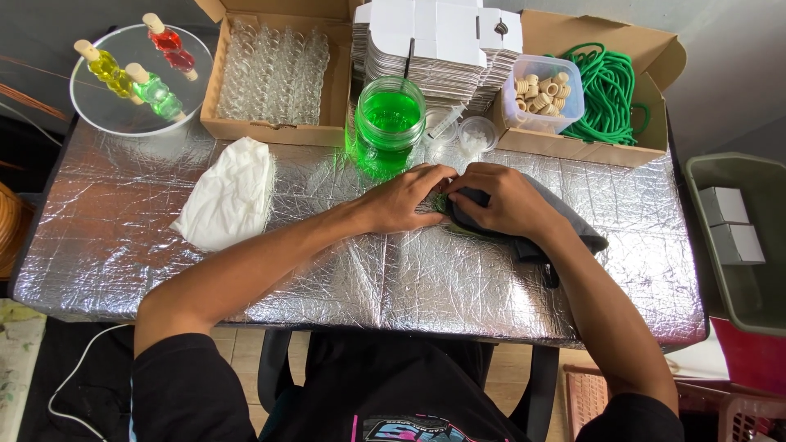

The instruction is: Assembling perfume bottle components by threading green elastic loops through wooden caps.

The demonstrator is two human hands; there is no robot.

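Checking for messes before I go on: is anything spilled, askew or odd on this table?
No spill shows. The green jar stands upright; both hands, left and right, press a dark cloth. Only the white rag lies crumpled.

The worktop carries a crinkled silver foil cover. At 9 o'clock lies a crumpled white cloth. At 10 o'clock a round clear dish holds three corked bottles: yellow, red and green. At 11 o'clock an open cardboard box contains rows of empty clear glass bottles. At 12 o'clock stands a stack of flat white carton blanks. At 1 o'clock a clear tub holds wooden stoppers, beside a coil of green cord. At 3 o'clock, off the worktop, a grey-green bin holds two small white boxes.
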